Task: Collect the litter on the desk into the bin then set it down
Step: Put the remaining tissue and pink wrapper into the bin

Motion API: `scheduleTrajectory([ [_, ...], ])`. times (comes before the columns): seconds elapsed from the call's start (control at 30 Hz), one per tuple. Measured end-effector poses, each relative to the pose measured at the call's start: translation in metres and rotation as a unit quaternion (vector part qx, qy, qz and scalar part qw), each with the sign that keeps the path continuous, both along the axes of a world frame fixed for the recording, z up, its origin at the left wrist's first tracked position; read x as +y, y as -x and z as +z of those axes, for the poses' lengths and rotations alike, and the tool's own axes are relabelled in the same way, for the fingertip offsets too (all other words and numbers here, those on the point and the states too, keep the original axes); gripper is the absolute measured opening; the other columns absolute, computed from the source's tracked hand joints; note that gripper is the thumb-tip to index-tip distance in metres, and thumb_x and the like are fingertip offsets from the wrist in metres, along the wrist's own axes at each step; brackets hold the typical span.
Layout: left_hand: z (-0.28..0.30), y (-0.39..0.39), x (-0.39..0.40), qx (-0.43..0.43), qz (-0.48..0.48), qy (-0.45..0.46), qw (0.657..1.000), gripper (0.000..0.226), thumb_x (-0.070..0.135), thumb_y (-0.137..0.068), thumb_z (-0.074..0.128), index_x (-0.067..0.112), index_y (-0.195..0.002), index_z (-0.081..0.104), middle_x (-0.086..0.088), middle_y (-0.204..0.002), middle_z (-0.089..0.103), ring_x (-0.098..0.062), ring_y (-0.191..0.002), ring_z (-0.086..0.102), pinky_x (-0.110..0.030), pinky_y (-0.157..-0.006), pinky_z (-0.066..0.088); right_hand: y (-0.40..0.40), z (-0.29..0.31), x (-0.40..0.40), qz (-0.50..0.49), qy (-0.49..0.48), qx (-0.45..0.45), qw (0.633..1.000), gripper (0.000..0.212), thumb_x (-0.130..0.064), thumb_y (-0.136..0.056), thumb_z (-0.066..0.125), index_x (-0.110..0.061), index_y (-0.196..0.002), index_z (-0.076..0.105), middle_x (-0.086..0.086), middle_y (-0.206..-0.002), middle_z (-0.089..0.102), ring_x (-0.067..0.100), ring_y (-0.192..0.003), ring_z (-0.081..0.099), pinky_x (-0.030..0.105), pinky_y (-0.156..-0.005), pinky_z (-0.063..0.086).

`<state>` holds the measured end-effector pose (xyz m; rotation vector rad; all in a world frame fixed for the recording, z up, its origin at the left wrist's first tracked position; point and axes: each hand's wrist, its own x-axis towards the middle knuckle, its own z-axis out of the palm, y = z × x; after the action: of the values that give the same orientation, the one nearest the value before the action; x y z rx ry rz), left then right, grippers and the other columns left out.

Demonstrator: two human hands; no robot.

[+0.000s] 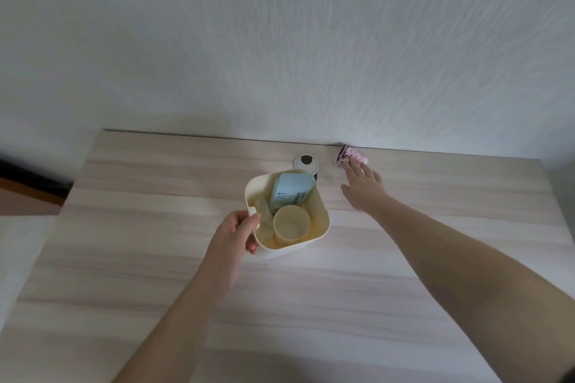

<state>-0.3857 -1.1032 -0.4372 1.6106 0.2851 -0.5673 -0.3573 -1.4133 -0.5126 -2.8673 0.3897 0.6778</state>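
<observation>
A cream plastic bin [323,221] sits mid-desk, holding a paper cup [291,225], a light blue packet [291,193] and some crumpled pale wrapping. My left hand [235,235] grips the bin's left rim by its handle. A pink dotted wrapper [353,155] lies at the desk's back edge against the wall. My right hand [364,188] stretches out flat, fingers apart, with its fingertips touching the wrapper's near side.
The desk [155,227] is pale wood grain and meets a white textured wall. A round cable grommet [306,161] sits just behind the bin. The desk's left edge drops off to a dark floor.
</observation>
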Motion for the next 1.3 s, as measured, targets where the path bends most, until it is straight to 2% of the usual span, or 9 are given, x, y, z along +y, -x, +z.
scheduleTrajectory([
  [0.27, -0.001, 0.0, -0.006, 0.0, -0.015, 0.003, 1.0, 0.028, 0.025, -0.093, 0.057, -0.001, -0.102, 0.059, -0.003, -0.058, 0.048, -0.015, -0.053, 0.043, -0.034, -0.061, 0.038, 0.058, -0.011, 0.005, 0.015, 0.049, -0.119, 0.992, 0.071, -0.031, -0.087, 0.061, -0.011, -0.148, 0.029, 0.006, -0.141, 0.048, 0.028, -0.132, 0.039, 0.043, -0.116, 0.019],
  [0.37, 0.0, 0.003, -0.009, 0.006, -0.02, 0.009, 1.0, 0.041, 0.036, -0.082, 0.06, 0.0, -0.101, 0.059, -0.002, -0.057, 0.049, -0.016, -0.053, 0.044, -0.035, -0.062, 0.039, 0.075, -0.013, 0.007, -0.013, 0.053, -0.12, 0.991, 0.079, -0.034, -0.085, 0.064, -0.01, -0.149, 0.025, 0.008, -0.138, 0.048, 0.029, -0.127, 0.043, 0.043, -0.116, 0.02],
  [0.57, 0.001, 0.011, -0.009, 0.007, -0.02, 0.01, 1.0, 0.035, 0.037, -0.078, 0.061, 0.005, -0.092, 0.058, 0.002, -0.051, 0.046, -0.015, -0.05, 0.042, -0.033, -0.059, 0.037, 0.078, -0.016, 0.005, -0.043, 0.068, -0.106, 0.991, 0.079, -0.05, -0.09, 0.052, -0.008, -0.149, 0.02, 0.01, -0.127, 0.051, 0.031, -0.118, 0.046, 0.042, -0.11, 0.025],
  [0.7, 0.005, 0.016, -0.003, -0.002, -0.027, 0.003, 1.0, 0.039, 0.041, -0.077, 0.061, 0.006, -0.093, 0.059, 0.001, -0.054, 0.046, -0.017, -0.053, 0.043, -0.034, -0.062, 0.037, 0.071, -0.01, 0.002, -0.082, 0.09, -0.083, 0.989, 0.071, -0.065, -0.087, 0.047, -0.012, -0.134, 0.044, 0.011, -0.119, 0.053, 0.031, -0.111, 0.047, 0.042, -0.097, 0.033],
  [0.83, 0.009, 0.022, 0.005, -0.006, -0.022, 0.01, 1.0, 0.043, 0.044, -0.074, 0.062, 0.005, -0.092, 0.058, 0.001, -0.053, 0.046, -0.016, -0.052, 0.043, -0.034, -0.062, 0.037, 0.074, -0.006, -0.001, -0.122, 0.112, -0.069, 0.984, 0.078, -0.073, -0.077, 0.053, -0.011, -0.123, 0.05, 0.013, -0.118, 0.049, 0.031, -0.107, 0.046, 0.041, -0.093, 0.037],
  [1.0, 0.014, 0.03, 0.013, -0.006, -0.019, 0.015, 1.0, 0.039, 0.04, -0.077, 0.061, 0.005, -0.093, 0.058, 0.002, -0.053, 0.047, -0.015, -0.052, 0.043, -0.035, -0.062, 0.037, 0.091, 0.0, -0.002, -0.216, 0.003, -0.053, 0.975, 0.066, -0.058, -0.073, 0.072, -0.012, -0.113, 0.045, 0.012, -0.111, 0.056, 0.03, -0.097, 0.054, 0.04, -0.078, 0.046],
  [1.1, 0.019, 0.035, 0.018, -0.01, -0.027, 0.016, 0.999, 0.045, 0.038, -0.078, 0.061, -0.002, -0.097, 0.056, 0.002, -0.053, 0.046, -0.014, -0.05, 0.042, -0.033, -0.06, 0.037, 0.106, 0.012, -0.001, -0.315, -0.135, -0.067, 0.937, 0.055, -0.043, -0.072, 0.08, -0.014, -0.101, 0.043, 0.009, -0.096, 0.064, 0.027, -0.076, 0.058, 0.033, -0.06, 0.044],
  [1.23, 0.023, 0.044, 0.03, -0.026, -0.042, 0.022, 0.999, 0.046, 0.035, -0.079, 0.06, -0.006, -0.098, 0.054, 0.004, -0.052, 0.047, -0.013, -0.049, 0.043, -0.032, -0.057, 0.038, 0.13, 0.047, 0.017, -0.477, -0.435, -0.162, 0.746, 0.067, -0.033, -0.07, 0.085, -0.006, -0.119, 0.048, 0.011, -0.103, 0.067, 0.02, -0.074, 0.072, 0.03, -0.059, 0.058],
  [1.3, 0.023, 0.045, 0.036, -0.024, -0.047, 0.027, 0.998, 0.045, 0.034, -0.078, 0.061, -0.005, -0.099, 0.056, 0.004, -0.051, 0.049, -0.013, -0.048, 0.043, -0.032, -0.057, 0.038, 0.142, 0.067, 0.029, -0.466, -0.497, -0.181, 0.709, 0.065, -0.031, -0.075, 0.082, -0.006, -0.124, 0.048, 0.011, -0.108, 0.066, 0.02, -0.08, 0.072, 0.03, -0.066, 0.06],
])
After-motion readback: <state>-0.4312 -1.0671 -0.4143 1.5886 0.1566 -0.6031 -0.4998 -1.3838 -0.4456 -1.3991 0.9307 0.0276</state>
